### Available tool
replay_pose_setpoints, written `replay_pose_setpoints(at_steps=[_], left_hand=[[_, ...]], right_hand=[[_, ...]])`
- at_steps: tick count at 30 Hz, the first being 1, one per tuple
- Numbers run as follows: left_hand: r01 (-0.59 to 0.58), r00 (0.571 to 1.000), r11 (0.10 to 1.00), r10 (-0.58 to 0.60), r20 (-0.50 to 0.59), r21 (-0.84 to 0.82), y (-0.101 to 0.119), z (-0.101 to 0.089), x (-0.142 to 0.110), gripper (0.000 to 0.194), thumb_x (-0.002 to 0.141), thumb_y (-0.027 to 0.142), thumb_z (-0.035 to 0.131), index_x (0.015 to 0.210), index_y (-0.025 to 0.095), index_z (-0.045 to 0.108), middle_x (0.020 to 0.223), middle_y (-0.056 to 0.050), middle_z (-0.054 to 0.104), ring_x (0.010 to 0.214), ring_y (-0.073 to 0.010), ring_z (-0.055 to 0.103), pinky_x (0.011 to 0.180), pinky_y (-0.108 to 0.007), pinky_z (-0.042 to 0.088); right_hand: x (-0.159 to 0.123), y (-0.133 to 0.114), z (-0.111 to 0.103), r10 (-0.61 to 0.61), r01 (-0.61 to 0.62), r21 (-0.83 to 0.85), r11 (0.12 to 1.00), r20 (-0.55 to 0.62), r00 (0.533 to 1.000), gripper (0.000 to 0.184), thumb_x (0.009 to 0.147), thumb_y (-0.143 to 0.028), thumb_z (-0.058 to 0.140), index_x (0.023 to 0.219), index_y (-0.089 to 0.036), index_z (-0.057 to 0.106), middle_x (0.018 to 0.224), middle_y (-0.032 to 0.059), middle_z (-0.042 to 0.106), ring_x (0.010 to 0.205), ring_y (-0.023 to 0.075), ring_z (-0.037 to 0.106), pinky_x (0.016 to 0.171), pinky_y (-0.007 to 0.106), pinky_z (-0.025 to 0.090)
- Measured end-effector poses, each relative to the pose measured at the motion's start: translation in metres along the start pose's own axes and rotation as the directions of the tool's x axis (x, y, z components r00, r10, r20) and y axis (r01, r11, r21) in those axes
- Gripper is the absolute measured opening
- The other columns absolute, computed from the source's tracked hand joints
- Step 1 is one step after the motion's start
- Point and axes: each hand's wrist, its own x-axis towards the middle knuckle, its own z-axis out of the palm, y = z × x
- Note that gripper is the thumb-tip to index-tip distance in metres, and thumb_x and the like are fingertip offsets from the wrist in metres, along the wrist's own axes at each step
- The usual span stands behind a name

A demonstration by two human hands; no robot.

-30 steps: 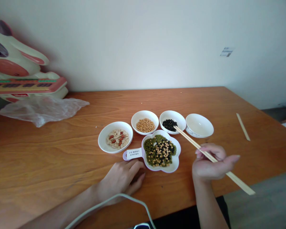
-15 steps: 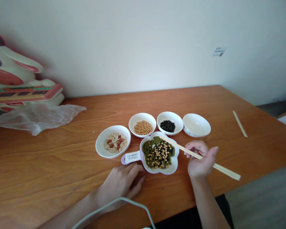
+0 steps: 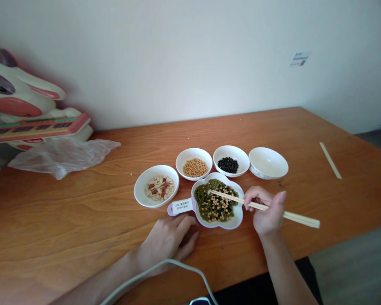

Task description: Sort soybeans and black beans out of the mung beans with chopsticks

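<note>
Two chopsticks (image 3: pixel 300 219), four white bowls (image 3: pixel 268 162)

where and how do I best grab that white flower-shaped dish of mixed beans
I'd grip the flat lilac handle from the near left: it juts left from the white dish, and the round white peanut bowl crowds its far side.

Toy keyboard (image 3: pixel 40 127) with animal figure (image 3: pixel 19 91), crumpled clear plastic bag (image 3: pixel 65 154), wall label (image 3: pixel 300 59)

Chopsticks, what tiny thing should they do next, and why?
Perhaps the right hand should part the chopsticks slightly around one bean: their tips look nearly together over the mixed beans in the flower-shaped dish, and I see no bean clearly between them.
</note>
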Motion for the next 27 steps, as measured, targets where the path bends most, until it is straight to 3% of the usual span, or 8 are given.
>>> replay_pose_setpoints(at_steps=[16,27], left_hand=[[-0.008,1.000,1.000,0.008,0.006,-0.001,-0.0004,0.0000,-0.0014,0.014,0.103,0.020,0.057,0.116,0.025,0.061,0.097,-0.001,0.073,0.080,-0.0179,0.070,0.074,-0.030,0.059],[-0.011,1.000,1.000,0.011,0.020,0.007,-0.0004,-0.0009,-0.0019,0.013,0.104,0.020,0.057,0.116,0.025,0.059,0.099,-0.001,0.074,0.081,-0.0183,0.071,0.074,-0.031,0.057]], right_hand=[[-0.0001,0.0081,-0.0006,0.054,-0.050,-0.044,0.998,0.098,0.994,0.090,0.098,-0.089,0.015,0.062,-0.023,0.065,0.053,0.0030,0.055,0.051,0.0170,0.049,0.048,0.032,0.033],[-0.0021,0.0095,-0.0035,0.006,0.000,-0.068,0.998,0.086,0.996,0.090,0.101,-0.084,0.014,0.060,-0.023,0.065,0.053,0.0037,0.056,0.051,0.0178,0.051,0.049,0.033,0.036]])
